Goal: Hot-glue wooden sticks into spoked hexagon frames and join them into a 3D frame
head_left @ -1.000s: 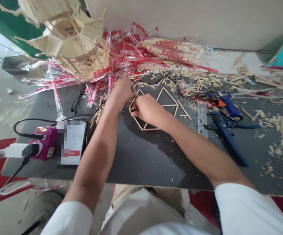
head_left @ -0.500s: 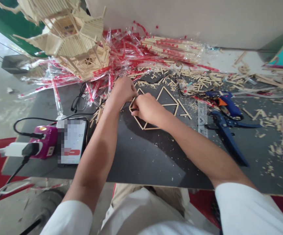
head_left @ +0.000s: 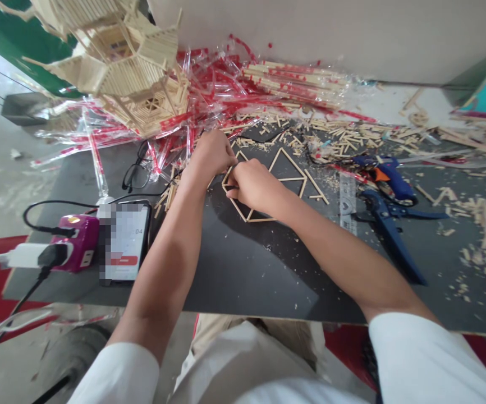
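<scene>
On the dark desk point(head_left: 247, 275), the flat frame of wooden sticks point(head_left: 287, 180) runs sideways under the nearer right hand point(head_left: 255, 188); the left hand point(head_left: 211, 154) sits at its corner, both hands' fingers point(head_left: 231, 160) curled together (any clamp: cannot tell).

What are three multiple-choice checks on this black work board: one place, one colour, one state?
1. Where do the black-framed glasses lie? A: left of the left hand. B: right of the steel ruler. C: on the phone.
2. What colour are the long-handled cutters? A: red. B: blue. C: green.
3. Where is the right hand? A: gripping the hot glue gun. B: resting on the phone. C: at the thin wooden-stick frame.

Answers: 1 A, they sit beyond and left of that hand. 2 B, the handles show blue. 3 C, it lies over the frame's left side.
</scene>
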The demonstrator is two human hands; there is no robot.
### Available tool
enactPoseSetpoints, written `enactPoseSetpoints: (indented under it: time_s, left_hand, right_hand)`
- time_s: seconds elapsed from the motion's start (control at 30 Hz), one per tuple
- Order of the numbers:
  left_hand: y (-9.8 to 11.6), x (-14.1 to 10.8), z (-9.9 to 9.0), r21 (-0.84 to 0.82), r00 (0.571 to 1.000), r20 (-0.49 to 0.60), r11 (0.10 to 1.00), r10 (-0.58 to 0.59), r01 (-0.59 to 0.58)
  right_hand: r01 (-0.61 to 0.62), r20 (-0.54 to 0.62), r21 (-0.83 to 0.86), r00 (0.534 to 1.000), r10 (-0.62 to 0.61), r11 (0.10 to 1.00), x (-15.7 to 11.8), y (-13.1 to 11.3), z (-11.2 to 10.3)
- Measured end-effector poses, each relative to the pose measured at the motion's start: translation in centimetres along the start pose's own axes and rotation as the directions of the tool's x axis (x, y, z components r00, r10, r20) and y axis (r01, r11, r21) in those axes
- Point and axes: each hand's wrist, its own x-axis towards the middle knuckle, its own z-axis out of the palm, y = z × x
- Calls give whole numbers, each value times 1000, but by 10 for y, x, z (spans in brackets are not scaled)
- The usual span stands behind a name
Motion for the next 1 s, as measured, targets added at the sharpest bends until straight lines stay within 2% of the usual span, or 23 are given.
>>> enactPoseSetpoints:
  time_s: [0.37,0.5,0.7,0.87,1.0]
  left_hand:
    - [1,-1,0,-42,1000,-5,999,2,-2]
    - [0,0,1,-42,1000,-9,999,12,-13]
    - [-2,2,2,-38,1000,0,999,28,-28]
    - [-2,2,2,-4,999,3,999,40,-40]
    - [-2,0,2,-23,999,24,999,24,-23]
  right_hand:
    - [18,-8,-12,1000,-18,1000,-2,1,-1]
    - [84,15,-5,996,-84,996,-5,4,-6]
    - [176,-24,12,984,-176,984,-8,15,-16]
    - [167,-11,-93,986,-168,982,-26,12,-34]
    - [161,-19,-57,986,-163,985,-53,14,-26]
